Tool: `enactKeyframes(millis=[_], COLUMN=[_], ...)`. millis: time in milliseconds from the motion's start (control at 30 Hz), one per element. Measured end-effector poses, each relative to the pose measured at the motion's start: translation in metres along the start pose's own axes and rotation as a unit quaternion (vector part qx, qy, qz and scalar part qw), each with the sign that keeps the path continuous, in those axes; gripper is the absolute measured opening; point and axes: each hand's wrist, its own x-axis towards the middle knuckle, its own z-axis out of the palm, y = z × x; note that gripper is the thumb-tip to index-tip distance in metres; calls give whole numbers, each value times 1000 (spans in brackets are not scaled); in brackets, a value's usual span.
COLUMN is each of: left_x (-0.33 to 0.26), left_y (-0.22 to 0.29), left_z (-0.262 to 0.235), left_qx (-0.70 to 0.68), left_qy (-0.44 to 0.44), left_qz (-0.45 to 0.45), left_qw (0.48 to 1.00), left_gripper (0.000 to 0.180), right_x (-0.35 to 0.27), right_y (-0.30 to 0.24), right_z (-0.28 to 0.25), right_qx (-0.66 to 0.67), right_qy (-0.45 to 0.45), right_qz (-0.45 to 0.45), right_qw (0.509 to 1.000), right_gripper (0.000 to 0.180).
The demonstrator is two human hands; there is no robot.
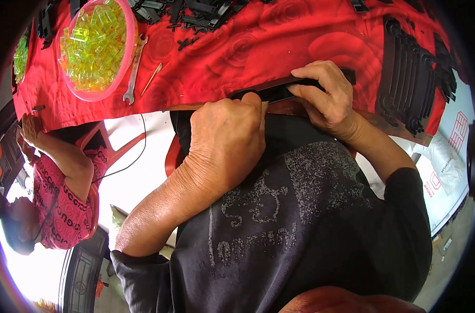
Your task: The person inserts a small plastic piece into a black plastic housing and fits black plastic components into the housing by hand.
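Note:
A long black plastic strip point(279, 83) lies along the near edge of the red-covered table, close to my body. My right hand point(327, 96) is closed on it, with the thumb and fingers pinching it from the right. Beside the strip's left part, my left hand point(227, 135) is curled into a fist. A small pale bit and a thin shiny edge show at that fist's fingers; the rest of what it grips is hidden.
A pink basin point(131, 49) holds yellow-green clear plastic pieces. An open-end wrench point(135, 70) and thin wooden stick point(152, 78) lie beside it. Black parts point(206, 15) are heaped behind; long black strips point(406, 73) lie right. Another person point(65, 193) sits left.

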Motion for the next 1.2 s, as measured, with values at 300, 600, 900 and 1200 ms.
enactKeyframes(millis=[300, 600, 900, 1200], left_x=[1, 4, 7, 0], left_y=[8, 11, 10, 5], left_z=[-3, -3, -3, 7], left_qx=[-1, 33, 59, 59], left_qy=[-8, -12, -5, 46], left_qz=[-42, -43, -25, 6], left_qw=[999, 998, 998, 997], left_gripper=[26, 24, 25, 28], right_x=[0, -3, -2, -5], right_y=[0, 4, 1, -3], right_z=[3, 5, 4, 1], right_qx=[-7, -10, -4, -3], right_qy=[14, 20, 26, 22], right_qz=[-13, -15, -8, -9], right_qw=[1000, 1000, 1000, 1000], right_gripper=[12, 15, 13, 19])
